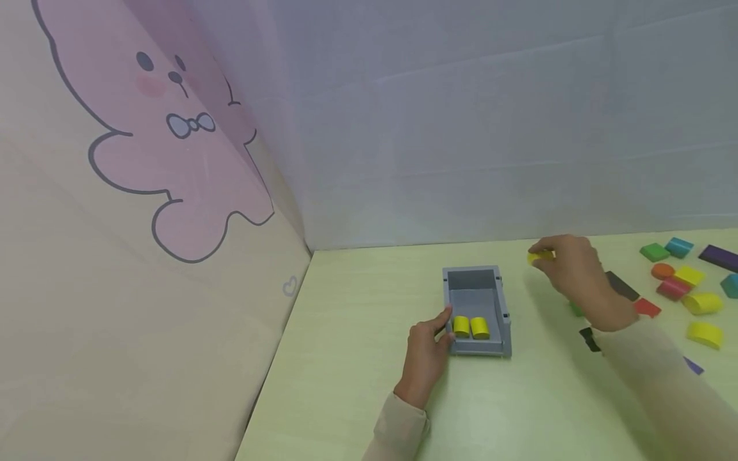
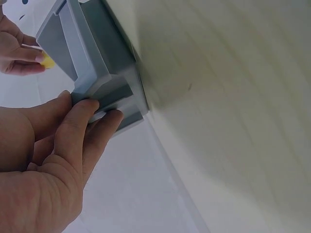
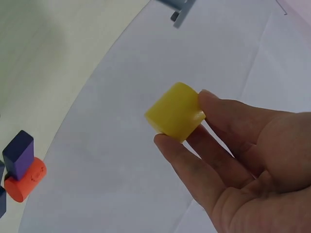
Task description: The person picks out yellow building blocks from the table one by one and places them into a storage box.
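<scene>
A grey open-topped box (image 1: 474,301) stands on the table, with two yellow cylinder blocks (image 1: 480,328) side by side at its near end. My left hand (image 1: 425,355) grips the box's left wall near the front corner; the left wrist view shows thumb and fingers on the box edge (image 2: 92,73). Held above the table to the right of the box is another yellow cylinder block (image 3: 176,112), pinched between the thumb and fingers of my right hand (image 1: 573,269). Nothing else is in that hand.
Loose coloured blocks lie scattered on the right, among them a red-pink cylinder (image 1: 673,289), a yellow half-round block (image 1: 705,334), a purple bar (image 1: 721,257) and a green block (image 1: 655,251). A pale curtain (image 1: 490,128) hangs behind the table, and a cloth with a pink bear (image 1: 190,160) on the left.
</scene>
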Tool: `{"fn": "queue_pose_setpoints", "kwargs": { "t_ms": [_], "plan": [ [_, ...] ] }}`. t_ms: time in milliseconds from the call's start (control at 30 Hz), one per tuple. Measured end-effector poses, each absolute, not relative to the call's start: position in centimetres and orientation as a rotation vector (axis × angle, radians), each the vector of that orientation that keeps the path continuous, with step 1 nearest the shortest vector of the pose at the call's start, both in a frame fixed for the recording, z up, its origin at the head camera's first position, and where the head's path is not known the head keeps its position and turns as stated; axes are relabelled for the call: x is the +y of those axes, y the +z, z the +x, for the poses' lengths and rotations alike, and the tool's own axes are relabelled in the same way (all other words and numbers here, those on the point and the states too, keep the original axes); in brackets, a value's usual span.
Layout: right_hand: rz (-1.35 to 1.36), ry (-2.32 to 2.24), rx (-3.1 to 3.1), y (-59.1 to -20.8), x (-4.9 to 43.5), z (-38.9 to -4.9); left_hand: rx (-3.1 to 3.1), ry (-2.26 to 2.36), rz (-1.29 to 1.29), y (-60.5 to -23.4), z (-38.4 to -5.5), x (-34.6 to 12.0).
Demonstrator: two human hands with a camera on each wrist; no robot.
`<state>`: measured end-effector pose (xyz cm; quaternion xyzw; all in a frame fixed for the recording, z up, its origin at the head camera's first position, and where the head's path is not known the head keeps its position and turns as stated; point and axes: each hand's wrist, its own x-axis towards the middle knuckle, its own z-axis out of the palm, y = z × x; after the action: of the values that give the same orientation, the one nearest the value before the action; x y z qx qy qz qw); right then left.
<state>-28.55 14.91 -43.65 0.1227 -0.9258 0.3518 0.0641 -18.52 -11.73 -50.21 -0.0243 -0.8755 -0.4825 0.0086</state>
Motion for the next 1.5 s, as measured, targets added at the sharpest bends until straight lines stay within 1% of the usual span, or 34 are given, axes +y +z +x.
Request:
{"fn": "queue_pose_setpoints", "kwargs": {
  "t_ms": [567,933,1200,1500],
  "plan": [
    [0.463,1.087,-2.812,-42.4,11.1,-26.9,-2.732,-1.495,-0.12,-50.5,-18.5,-11.9],
    [0.518,1.121,-2.791,-42.6,9.0,-26.4,-2.719,-1.494,-0.122,-50.5,-18.4,-11.7],
    [0.608,1.081,-2.85,-42.8,6.9,-25.9,-2.723,-1.502,-0.113,-50.4,-18.6,-11.8],
    [0.756,1.054,-2.835,-44.0,5.4,-25.9,-2.735,-1.492,-0.092,-50.3,-18.6,-11.7]
  ]
}}
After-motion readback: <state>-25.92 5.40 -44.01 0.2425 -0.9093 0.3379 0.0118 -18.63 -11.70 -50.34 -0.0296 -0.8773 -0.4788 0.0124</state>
